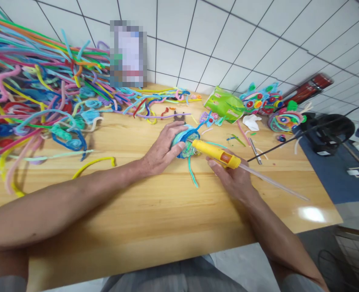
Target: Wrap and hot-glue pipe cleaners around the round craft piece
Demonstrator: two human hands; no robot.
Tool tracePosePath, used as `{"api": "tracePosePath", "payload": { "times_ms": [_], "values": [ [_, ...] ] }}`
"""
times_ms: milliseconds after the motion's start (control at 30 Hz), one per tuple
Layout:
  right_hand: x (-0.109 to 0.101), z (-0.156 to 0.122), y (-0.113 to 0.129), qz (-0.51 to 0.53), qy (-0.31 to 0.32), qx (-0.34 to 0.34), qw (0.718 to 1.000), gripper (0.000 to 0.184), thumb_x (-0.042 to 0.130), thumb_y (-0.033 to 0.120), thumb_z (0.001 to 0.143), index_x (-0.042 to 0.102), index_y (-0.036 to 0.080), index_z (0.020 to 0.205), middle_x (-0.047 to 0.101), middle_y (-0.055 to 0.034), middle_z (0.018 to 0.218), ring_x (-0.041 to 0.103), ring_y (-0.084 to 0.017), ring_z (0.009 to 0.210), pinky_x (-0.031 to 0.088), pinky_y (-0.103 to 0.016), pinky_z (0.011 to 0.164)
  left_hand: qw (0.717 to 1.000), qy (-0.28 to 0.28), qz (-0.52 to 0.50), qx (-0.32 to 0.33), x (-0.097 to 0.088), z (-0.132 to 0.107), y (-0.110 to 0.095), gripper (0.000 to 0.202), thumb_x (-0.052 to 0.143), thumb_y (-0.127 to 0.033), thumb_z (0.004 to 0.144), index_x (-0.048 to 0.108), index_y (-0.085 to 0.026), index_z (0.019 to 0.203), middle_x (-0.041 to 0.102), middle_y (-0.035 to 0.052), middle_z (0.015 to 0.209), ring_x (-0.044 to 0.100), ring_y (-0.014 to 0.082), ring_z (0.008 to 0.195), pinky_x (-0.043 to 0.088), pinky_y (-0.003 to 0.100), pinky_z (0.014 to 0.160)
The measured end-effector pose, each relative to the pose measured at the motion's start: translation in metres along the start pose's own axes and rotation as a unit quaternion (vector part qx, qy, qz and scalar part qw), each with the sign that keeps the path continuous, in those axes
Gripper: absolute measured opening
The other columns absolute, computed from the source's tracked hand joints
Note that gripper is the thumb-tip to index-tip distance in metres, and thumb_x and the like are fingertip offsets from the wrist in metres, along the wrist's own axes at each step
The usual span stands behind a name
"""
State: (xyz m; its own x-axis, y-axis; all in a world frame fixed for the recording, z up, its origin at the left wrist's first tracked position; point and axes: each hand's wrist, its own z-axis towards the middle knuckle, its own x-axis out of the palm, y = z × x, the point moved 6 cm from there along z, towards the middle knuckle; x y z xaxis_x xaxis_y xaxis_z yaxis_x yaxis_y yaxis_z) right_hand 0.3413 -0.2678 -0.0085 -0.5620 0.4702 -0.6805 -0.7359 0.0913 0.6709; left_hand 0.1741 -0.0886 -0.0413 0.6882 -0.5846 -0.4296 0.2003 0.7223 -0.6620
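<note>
While left grip (164, 147) is clasping round blue-green fuzzy-stem piece (188, 151), right grip (236, 177) is holding yellow plastic glue gun (213, 151)

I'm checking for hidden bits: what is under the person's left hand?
The left hand holds a blue-green fuzzy piece, which shows past the hand's edge. The part the hand covers, the piece's underside and the wooden table directly beneath cannot be seen.

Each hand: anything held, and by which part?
Left hand holds the blue-green fuzzy piece by its left side. Right hand grips the yellow glue gun under its rear; handle mostly hidden.
</note>
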Motion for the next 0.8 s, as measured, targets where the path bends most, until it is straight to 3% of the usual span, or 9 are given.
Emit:
{"api": "tracePosePath", "payload": {
  "times_ms": [800],
  "values": [
    [-0.0011, -0.0005, -0.0007, -0.01, -0.004, 0.003, 1.0, 0.027, 0.07, 0.055, 0.101, 0.074, 0.029, 0.102, 0.074, -0.0043, 0.088, 0.07, -0.025, 0.082, 0.061, -0.04, 0.074, 1.0, 0.006, 0.008, -0.001, 0.0, -0.0004, -0.0001, 0.046, 0.044, -0.048, 0.117, 0.046, -0.028, 0.159, 0.051, 0.0159, 0.164, 0.046, 0.0299, 0.16, 0.041, 0.061, 0.134]
  ]
}}
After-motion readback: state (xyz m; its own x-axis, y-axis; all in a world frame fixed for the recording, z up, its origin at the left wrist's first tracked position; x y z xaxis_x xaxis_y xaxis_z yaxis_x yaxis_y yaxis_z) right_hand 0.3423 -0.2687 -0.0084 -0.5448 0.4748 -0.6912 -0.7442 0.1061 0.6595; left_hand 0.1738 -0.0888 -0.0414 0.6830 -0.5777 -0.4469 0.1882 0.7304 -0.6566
